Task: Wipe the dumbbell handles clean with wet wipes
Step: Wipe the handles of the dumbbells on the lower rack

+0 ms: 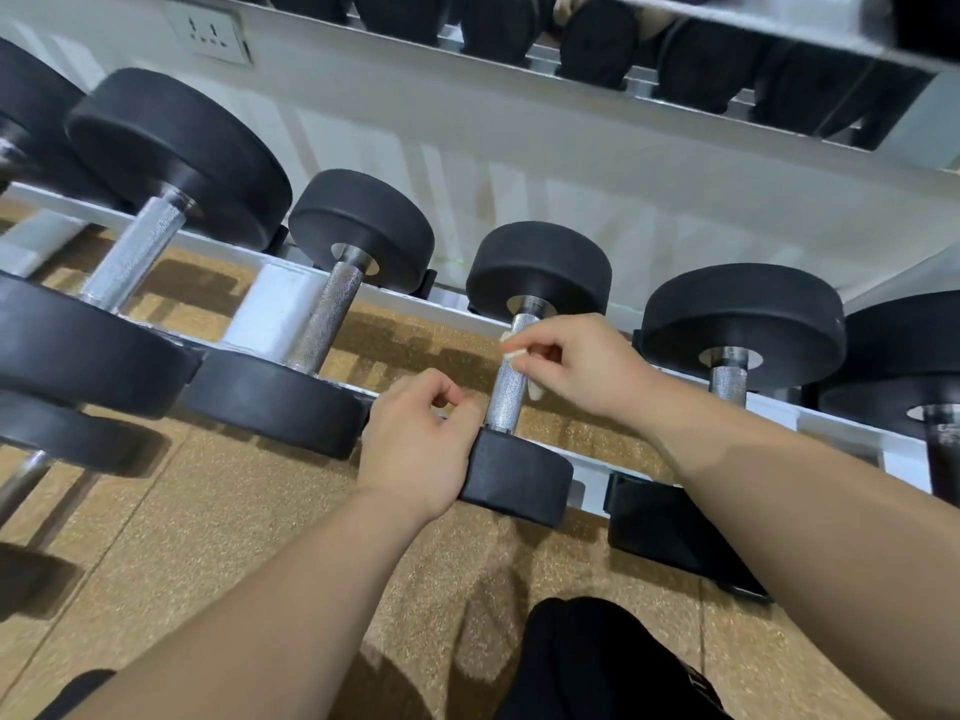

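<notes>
A black dumbbell with a knurled steel handle (506, 394) lies across the white rack rails in the middle of the view. My right hand (576, 363) wraps around the upper part of that handle and presses a small white wet wipe (511, 350) against it. My left hand (418, 446) rests with curled fingers on the near black head (519, 480) of the same dumbbell, steadying it.
More black dumbbells sit on the white rack (280, 309) on both sides, larger ones to the left (176, 158) and others to the right (743, 324). A mirror and a wall socket (210, 31) are behind. Cork-coloured floor lies below, my dark-clothed knee (597, 662) at the bottom.
</notes>
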`<state>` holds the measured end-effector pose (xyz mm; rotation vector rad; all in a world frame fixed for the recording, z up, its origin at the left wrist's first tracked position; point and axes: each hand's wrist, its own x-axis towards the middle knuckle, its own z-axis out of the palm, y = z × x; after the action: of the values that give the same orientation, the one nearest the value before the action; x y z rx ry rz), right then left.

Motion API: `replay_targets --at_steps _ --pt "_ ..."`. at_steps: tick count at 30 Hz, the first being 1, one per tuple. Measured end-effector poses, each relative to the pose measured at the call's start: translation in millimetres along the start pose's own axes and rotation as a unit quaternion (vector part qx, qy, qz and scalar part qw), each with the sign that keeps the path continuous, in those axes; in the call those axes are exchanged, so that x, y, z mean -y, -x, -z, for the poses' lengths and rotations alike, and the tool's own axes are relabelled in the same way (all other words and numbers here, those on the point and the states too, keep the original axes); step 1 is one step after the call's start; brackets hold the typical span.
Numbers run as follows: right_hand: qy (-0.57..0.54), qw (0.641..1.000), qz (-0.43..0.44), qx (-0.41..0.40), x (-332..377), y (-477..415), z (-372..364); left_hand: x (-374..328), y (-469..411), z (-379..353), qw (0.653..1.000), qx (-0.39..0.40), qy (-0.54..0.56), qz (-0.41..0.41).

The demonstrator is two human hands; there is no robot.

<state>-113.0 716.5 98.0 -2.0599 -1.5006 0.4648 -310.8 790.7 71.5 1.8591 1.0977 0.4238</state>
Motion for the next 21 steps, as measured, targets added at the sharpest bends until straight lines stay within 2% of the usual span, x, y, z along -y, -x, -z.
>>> replay_targets --at_steps 3,6,9,11,12,14,17,19,21 --pt "-0.033 0.998 -0.035 -0.031 2.9 -4.2 -1.3 -8.8 4.3 0.9 0.998 -0.014 -0.066 0.012" --pt "-0.035 0.996 -0.064 -0.047 8.8 -4.3 -0.3 -28.0 10.2 -2.1 0.994 -0.010 -0.055 0.089" --pt "-0.023 0.995 -0.085 0.041 16.0 3.1 -2.1 -38.1 11.1 -5.3 0.990 -0.004 -0.028 0.139" --pt "0.022 0.992 -0.042 0.115 23.4 12.6 -6.0 -37.4 9.4 -6.1 0.990 -0.016 -0.010 0.141" --pt "0.045 0.992 -0.012 0.119 25.2 14.5 -7.1 -36.3 9.3 -6.1 0.990 -0.017 -0.005 0.138" --pt "0.056 0.997 -0.004 0.057 19.2 9.0 -7.3 -35.4 9.3 -6.7 0.990 -0.013 -0.001 0.139" --pt "-0.015 0.994 -0.100 -0.052 14.0 0.1 -5.5 -35.3 9.4 -5.5 0.989 -0.015 0.005 0.145" --pt "-0.043 0.991 -0.120 -0.046 17.2 5.0 -10.8 -35.4 9.3 -3.7 0.989 -0.015 0.012 0.145" --pt "-0.028 0.996 -0.078 0.018 21.7 16.1 -15.6 -35.6 9.8 -2.3 0.990 -0.009 0.008 0.141"
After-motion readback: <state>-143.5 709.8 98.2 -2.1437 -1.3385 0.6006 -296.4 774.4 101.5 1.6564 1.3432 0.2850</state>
